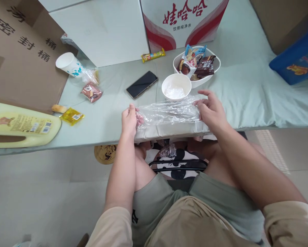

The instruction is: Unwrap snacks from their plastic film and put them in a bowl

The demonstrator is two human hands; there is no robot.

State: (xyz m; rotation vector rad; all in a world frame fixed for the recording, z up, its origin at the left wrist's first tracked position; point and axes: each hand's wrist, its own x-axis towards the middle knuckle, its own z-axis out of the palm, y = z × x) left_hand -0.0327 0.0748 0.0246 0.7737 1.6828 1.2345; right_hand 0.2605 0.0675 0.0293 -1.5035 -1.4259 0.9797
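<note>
The small white bowl [176, 86] is taken as the landmark. The clear film [169, 113] is held stretched just in front of the bowl, at the near edge of the counter [246, 99], over a long grey box [169, 131]. The left hand [129, 120] is set at the film's left end, in front of the bowl and to its left; its fingers are curled shut and the film's end is pinched in them. The right hand [212, 109] is laid on the film's right end, in front of the bowl and to its right; its fingers [204, 93] are lightly spread and extended over the film; whether the film is pinched underneath by the thumb cannot be told.

Faults to be expected:
- The film is already creased; if it is pulled unevenly by the two hands, it could be torn or folded onto itself.
- The grey box appears to sit at the very edge of the counter; if it is pressed from above, it could be tipped toward the lap.
- The bowl stands just behind the film; if the film is pushed forward, the bowl could be knocked toward the phone [141, 84], behind the bowl and to its left.

Limits of view:
- The pale contents of the bowl cannot be identified.
- The film's far edge is hard to separate from the bowl's near wall.
- The left thumb is hidden.
- The things below the counter edge are largely covered by the arms.
</note>
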